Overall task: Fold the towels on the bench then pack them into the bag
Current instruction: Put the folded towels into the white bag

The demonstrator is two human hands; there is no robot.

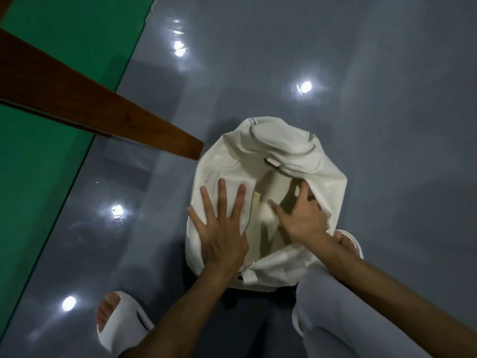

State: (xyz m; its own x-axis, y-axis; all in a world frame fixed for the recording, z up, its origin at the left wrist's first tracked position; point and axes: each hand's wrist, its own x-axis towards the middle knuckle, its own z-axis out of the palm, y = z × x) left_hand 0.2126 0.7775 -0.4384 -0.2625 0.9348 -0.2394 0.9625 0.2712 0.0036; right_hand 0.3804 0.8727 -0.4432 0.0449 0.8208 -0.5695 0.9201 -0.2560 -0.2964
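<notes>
A white zip bag (289,148) stands on the grey floor between my feet, its main zip open. Pale folded cloth (268,215) shows inside the opening. My left hand (222,228) lies flat with spread fingers on the bag's left panel. My right hand (304,215) reaches into the opening on the right side, its thumb and index finger stretched out, the other fingers hidden under the bag's right edge. No loose towel is in view outside the bag.
The end of a brown wooden bench (103,107) juts in from the left, just short of the bag. A green floor strip (51,151) runs along the left. My feet wear white slippers (118,321), and a light trouser leg (348,319) fills the lower right.
</notes>
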